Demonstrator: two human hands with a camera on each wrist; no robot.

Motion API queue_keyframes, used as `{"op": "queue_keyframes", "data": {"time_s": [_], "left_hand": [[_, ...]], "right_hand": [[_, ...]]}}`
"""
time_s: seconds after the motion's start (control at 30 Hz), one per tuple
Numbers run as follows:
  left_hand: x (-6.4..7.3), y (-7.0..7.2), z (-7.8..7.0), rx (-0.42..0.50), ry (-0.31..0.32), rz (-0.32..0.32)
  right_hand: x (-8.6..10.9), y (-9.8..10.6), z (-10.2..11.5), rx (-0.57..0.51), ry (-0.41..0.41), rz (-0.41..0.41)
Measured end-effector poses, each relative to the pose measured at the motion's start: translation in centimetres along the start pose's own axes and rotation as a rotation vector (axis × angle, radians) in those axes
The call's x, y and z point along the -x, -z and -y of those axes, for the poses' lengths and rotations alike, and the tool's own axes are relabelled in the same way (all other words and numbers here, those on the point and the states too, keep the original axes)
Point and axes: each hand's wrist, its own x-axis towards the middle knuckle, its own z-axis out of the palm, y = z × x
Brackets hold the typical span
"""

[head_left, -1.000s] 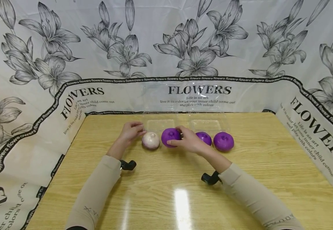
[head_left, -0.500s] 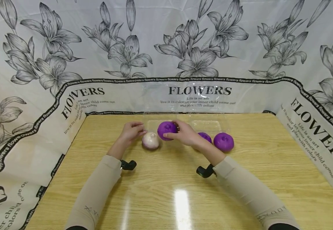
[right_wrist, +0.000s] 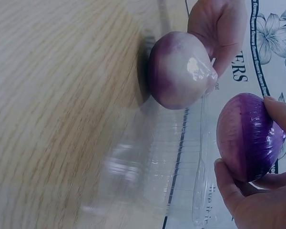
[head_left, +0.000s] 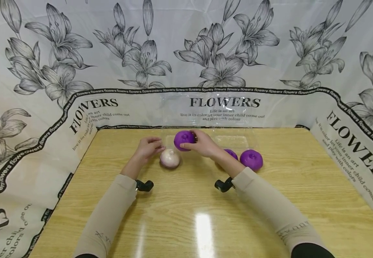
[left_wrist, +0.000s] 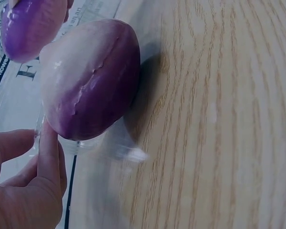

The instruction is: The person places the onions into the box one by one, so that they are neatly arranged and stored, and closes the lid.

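My right hand (head_left: 204, 144) grips a purple onion (head_left: 183, 140) between thumb and fingers, raised over the front of the left clear plastic container (head_left: 168, 133). In the right wrist view this onion (right_wrist: 250, 136) hangs beside the container's clear wall (right_wrist: 200, 183). My left hand (head_left: 148, 147) is at that container's left side; in the left wrist view its thumb and index finger (left_wrist: 49, 148) pinch the clear rim. Just in front of these fingers a white-and-purple onion (head_left: 170, 158) rests on the table, also large in the left wrist view (left_wrist: 93, 81).
To the right, a second clear container (head_left: 233, 139) stands at the table's back edge. Two more purple onions sit there, one (head_left: 231, 154) partly hidden by my right forearm, the other (head_left: 251, 159) fully visible. A flower-printed cloth (head_left: 134, 109) hangs behind the wooden table (head_left: 180, 204).
My right hand has lifted the purple onion off its place in the row and carried it back and left, over the left container. The left hand has stayed nearly still.
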Motion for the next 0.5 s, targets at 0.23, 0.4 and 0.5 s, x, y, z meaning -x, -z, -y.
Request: {"op": "queue_keyframes", "data": {"time_s": [0.23, 0.4, 0.5], "left_hand": [[-0.1, -0.1, 0.1, 0.021, -0.01, -0.007], [-0.1, -0.1, 0.2, 0.012, -0.01, -0.005], [-0.2, -0.1, 0.3, 0.013, -0.012, -0.003]], "right_hand": [[-1.7, -0.6, -0.4, 0.037, 0.042, -0.032], [-2.7, -1.1, -0.6, 0.047, 0.071, -0.034], [-3.3, -1.5, -0.9, 0.05, 0.077, -0.033]]}}
